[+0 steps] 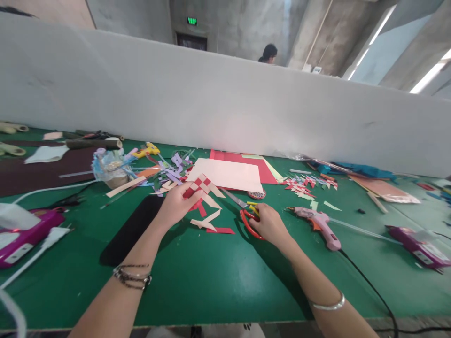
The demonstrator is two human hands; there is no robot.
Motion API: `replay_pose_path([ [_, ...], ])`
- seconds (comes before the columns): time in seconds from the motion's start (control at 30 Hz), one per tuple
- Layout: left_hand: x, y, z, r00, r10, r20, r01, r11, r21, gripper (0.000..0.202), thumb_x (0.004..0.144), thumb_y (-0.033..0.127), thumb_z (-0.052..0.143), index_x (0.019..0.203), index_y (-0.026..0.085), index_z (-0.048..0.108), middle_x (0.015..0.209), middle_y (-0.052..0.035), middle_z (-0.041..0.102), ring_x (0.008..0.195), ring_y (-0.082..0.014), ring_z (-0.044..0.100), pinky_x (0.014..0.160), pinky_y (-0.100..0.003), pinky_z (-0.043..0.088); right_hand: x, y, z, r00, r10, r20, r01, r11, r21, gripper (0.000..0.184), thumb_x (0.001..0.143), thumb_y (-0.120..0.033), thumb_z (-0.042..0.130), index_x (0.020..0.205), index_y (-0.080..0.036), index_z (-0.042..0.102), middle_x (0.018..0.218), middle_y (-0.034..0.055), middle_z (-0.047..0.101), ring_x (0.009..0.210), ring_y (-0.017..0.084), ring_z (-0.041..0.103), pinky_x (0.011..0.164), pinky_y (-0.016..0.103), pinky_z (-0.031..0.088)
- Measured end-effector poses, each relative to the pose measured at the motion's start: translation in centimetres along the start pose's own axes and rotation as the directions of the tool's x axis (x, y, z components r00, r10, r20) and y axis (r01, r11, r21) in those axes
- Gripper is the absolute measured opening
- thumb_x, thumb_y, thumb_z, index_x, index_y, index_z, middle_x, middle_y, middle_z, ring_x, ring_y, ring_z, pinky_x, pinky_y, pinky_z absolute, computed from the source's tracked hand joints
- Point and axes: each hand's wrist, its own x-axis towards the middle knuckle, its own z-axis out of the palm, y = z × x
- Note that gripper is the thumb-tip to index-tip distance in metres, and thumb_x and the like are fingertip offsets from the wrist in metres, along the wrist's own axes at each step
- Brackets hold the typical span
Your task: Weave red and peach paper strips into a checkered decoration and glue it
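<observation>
My left hand [175, 205] is closed on a woven piece of red and cream paper strips [204, 192], held just above the green table [197, 277]. Loose strip ends hang from it toward the table. My right hand [268, 223] lies on red-handled scissors [246, 217], fingers curled round the handles, blades pointing back-left on the table. A pink glue gun [319, 224] lies just right of that hand.
Cream and red paper sheets [232, 173] lie behind the hands. Scrap strips and a yellow glue gun [146, 150] sit at back left, small woven pieces [306, 184] at right. A black mat [132, 230] lies left. Purple devices stand at both sides. A white partition [225, 103] backs the table.
</observation>
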Motion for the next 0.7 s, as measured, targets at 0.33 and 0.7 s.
replay_pose_path([
  [0.33, 0.1, -0.9, -1.3, 0.997, -0.045, -0.062, 0.041, 0.997, -0.067, 0.029, 0.075, 0.046, 0.051, 0.073, 0.017, 0.056, 0.057, 0.0035, 0.052, 0.051, -0.0107, 0.045, 0.048, -0.021, 0.034, -0.5, 0.6, -1.8, 0.962, -0.272, 0.016, 0.233, 0.853, 0.467, 0.031, 0.081, -0.051, 0.042, 0.077, -0.021, 0.036, 0.074, -0.0014, 0.042, 0.066, 0.013, 0.04, 0.062, 0.026, 0.038],
  [0.7, 0.0, -0.4, -1.1, 0.986, -0.161, -0.049, 0.141, 0.949, -0.282, 0.027, 0.072, 0.043, 0.055, 0.071, 0.016, 0.055, 0.06, 0.0026, 0.056, 0.053, -0.01, 0.049, 0.049, -0.019, 0.035, -0.9, 0.5, -3.2, 0.864, -0.404, 0.3, 0.308, 0.896, 0.319, 0.041, 0.077, -0.057, 0.048, 0.067, -0.019, 0.035, 0.062, -0.0045, 0.038, 0.056, 0.009, 0.032, 0.053, 0.023, 0.026],
])
